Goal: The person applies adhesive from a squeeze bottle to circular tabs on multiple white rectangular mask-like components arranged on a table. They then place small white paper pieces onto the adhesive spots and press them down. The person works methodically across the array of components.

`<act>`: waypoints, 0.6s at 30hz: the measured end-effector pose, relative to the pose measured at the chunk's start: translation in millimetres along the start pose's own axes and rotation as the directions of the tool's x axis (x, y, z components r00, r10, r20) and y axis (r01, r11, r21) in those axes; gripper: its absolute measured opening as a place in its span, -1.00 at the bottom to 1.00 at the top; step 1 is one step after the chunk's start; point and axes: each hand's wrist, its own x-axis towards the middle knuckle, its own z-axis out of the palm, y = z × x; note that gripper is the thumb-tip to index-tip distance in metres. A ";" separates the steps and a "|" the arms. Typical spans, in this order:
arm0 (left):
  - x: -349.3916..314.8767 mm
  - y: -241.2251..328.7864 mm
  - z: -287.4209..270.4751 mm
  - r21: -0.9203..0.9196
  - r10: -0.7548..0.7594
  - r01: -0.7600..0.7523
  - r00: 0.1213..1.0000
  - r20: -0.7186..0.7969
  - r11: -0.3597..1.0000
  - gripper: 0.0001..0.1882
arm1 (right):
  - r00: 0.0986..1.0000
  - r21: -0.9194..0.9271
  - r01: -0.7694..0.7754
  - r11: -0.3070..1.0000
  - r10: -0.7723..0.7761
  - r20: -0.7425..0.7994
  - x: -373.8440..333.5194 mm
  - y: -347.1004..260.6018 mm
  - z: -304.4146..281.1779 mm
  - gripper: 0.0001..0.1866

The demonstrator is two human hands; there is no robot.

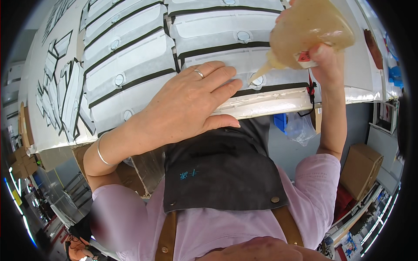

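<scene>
My right hand (326,63) grips a squeeze bottle (311,30) of cloudy yellowish liquid, tipped with its narrow nozzle pointing down and to the left. The nozzle tip is at a small round disc (257,81) on the nearest white piece in the right column; whether it touches cannot be made out. My left hand (193,95) lies flat, fingers stretched, over the near pieces beside that disc, hiding part of them. Several similar white panels (130,54) with dark edges lie in two columns, each showing a round disc such as this one (119,80).
Loose dark-edged strips (65,95) lie piled at the table's left. A red-and-black clip or tool (311,89) sits at the table's front edge, right side. Below hang a blue bin (280,122) and a clear plastic bag (300,129). A cardboard box (361,169) stands at right.
</scene>
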 end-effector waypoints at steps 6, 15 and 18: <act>-0.5 -0.3 -1.6 -0.004 0.002 -0.002 1.000 0.010 1.000 -0.26 | 0.986 -0.144 0.114 0.983 -0.095 0.136 6.1 -8.4 -11.8 0.10; -0.3 0.1 -2.6 0.006 -0.005 0.004 0.999 0.032 1.000 -0.25 | 0.934 -0.318 0.158 0.935 -0.037 0.355 15.7 2.9 -46.9 0.21; -0.8 0.0 -1.8 0.013 -0.004 0.003 0.999 0.034 1.000 -0.24 | 0.950 -0.504 0.234 0.831 -0.084 0.301 4.5 -15.8 -104.7 0.32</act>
